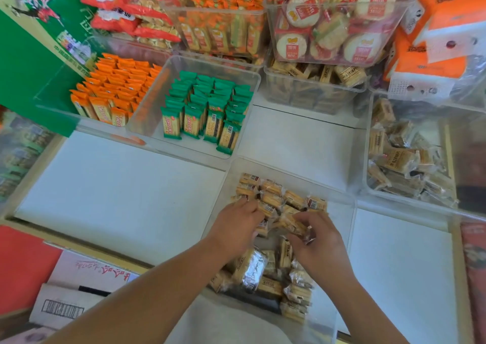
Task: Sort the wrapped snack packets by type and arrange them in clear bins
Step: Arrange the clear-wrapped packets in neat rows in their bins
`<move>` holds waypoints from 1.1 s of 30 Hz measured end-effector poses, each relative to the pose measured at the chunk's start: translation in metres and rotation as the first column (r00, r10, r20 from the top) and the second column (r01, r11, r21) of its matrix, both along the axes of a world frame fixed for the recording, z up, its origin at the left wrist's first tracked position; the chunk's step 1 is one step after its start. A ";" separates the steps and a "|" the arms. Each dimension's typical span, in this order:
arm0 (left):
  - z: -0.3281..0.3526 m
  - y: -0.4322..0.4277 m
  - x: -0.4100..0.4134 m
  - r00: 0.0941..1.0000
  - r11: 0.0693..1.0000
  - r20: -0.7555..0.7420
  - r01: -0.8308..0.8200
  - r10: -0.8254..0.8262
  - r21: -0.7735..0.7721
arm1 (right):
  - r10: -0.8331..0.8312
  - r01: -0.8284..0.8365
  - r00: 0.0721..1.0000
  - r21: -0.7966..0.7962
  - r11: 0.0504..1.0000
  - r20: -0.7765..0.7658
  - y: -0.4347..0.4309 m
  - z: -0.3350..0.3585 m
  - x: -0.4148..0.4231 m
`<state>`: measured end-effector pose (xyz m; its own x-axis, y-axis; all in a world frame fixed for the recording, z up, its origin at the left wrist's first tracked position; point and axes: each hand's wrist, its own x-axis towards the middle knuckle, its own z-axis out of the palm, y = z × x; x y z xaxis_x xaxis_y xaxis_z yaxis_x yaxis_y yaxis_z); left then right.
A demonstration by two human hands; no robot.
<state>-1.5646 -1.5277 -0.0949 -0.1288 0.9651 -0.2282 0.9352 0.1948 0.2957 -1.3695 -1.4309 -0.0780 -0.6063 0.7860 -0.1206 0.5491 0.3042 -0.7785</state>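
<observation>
White shelf (105, 199) bears clear bins (147, 112); left hand (236, 228) and right hand (319, 243) fingers (302, 219) pinch tan packets (292, 199).

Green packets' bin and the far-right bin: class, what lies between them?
Bare white shelf surface lies between the green packets' bin and the far-right bin, seen in the head view.

The nearest clear bin (289, 175) holds tan packets (294, 199) in see-through wrap: a few stand in short rows at its far end, the rest lie heaped at the near end. Beyond it, green packets (210, 107) stand upright in rows (front ones leaning) in a second bin (150, 130). Left of that, orange packets (115, 86) fill a third bin (57, 107).
</observation>
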 end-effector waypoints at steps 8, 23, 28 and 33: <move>0.007 0.001 0.005 0.988 0.989 0.055 -0.139 0.141 -0.051 | -0.032 0.029 0.998 0.069 0.997 0.048 0.004 -0.005 -0.005; -0.012 0.012 0.077 1.000 0.964 -0.007 0.026 -0.029 -0.265 | -0.079 0.081 0.995 0.037 0.996 -0.057 0.021 -0.004 0.009; -0.017 0.012 0.090 0.986 0.981 -0.156 0.032 -0.063 -0.193 | -0.086 0.077 0.989 -0.072 0.994 -0.118 0.023 -0.005 0.015; -0.022 0.013 0.090 0.985 0.984 -0.171 -0.030 -0.001 -0.178 | -0.041 0.033 0.989 -0.059 0.998 -0.145 0.020 -0.003 0.027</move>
<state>-1.4742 -1.5148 -0.1171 -0.1940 0.9081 -0.3710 0.9654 0.2440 0.0923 -1.3422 -1.4109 -0.0810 -0.5911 0.8028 -0.0781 0.4387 0.2388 -0.8663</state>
